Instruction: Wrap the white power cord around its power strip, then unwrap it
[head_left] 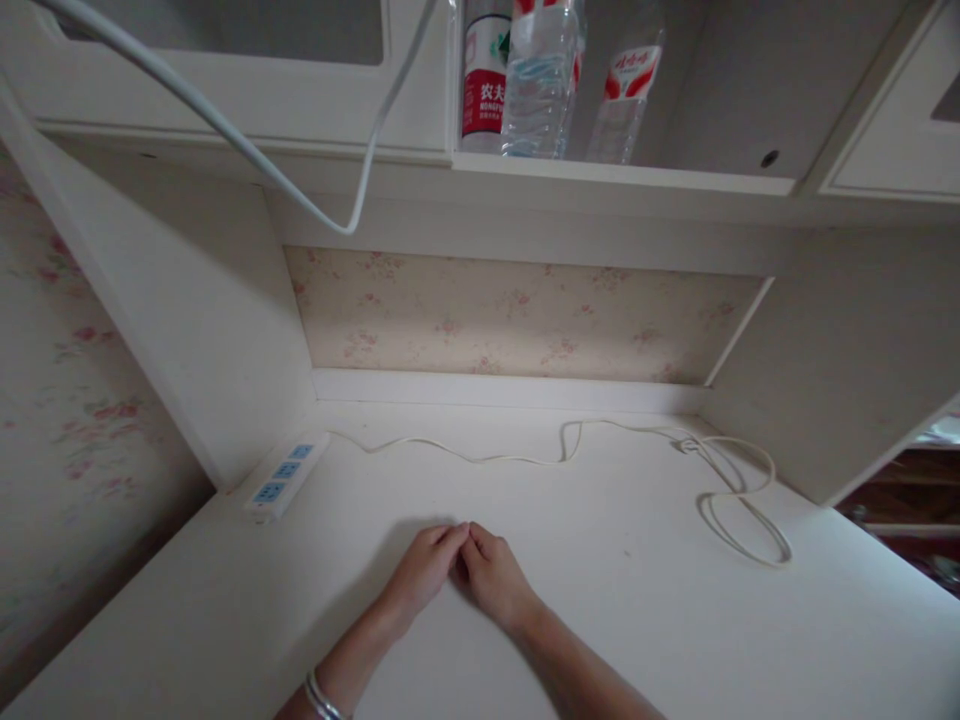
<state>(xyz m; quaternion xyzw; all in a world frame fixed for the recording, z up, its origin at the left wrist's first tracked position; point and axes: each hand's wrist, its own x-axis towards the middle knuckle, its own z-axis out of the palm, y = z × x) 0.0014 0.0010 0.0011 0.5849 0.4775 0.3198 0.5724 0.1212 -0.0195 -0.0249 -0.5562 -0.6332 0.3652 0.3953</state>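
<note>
Head view: left hand [424,572] and right hand [491,578] rest fingertip-to-fingertip on table [637,600], grips loosely curled, holding nothing.

Left hand [426,572], right hand [491,575] rest knuckle to knuckle on desk [637,600]; power strip [287,475] left.

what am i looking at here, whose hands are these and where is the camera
This is one picture from a camera worn on a person's head, looking forward and down, so the arms come in from the bottom. The left hand and the right hand rest on a white desk, fingertips touching each other. Neither visibly holds anything. The left wrist wears a bracelet. On the desk lie a power strip at the left and its looping cord. Water bottles stand on the shelf above.
</note>
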